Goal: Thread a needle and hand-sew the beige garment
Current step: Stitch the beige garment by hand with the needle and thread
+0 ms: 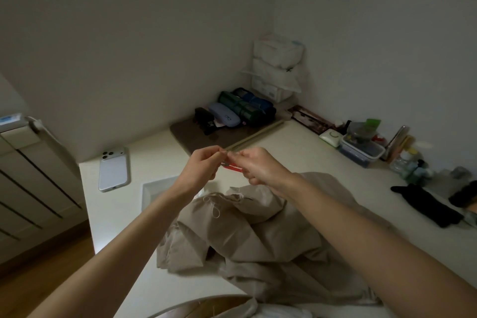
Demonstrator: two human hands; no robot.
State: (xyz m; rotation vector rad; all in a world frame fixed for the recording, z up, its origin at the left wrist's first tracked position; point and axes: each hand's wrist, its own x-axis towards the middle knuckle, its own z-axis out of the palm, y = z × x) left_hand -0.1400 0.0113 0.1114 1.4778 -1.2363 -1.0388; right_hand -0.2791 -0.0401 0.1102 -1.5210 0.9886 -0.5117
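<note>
Crumpled beige cloth garment [258, 235] on cream tabletop [296, 152] | left hand [204, 165] + right hand [258, 165] pinched tip-to-tip, held item too fine to tell | white smartphone [113, 169] left, white walls [129, 33]

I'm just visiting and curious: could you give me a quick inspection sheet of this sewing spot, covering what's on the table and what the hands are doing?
Surface: pale table, dimly lit.
Job's things: beige garment crumpled in front of the person, white drawstring showing; needle and thread too small to see.
Clutter: white phone face down at left; blue glasses case and rolled pouches at the back; lidded box and black cloth at right; red object behind the hands.
Hands: left hand and right hand raised above the garment, fingertips pinched and meeting.
Cables: nothing seen.
Surroundings: white walls, drawer unit at left, wood floor.
</note>
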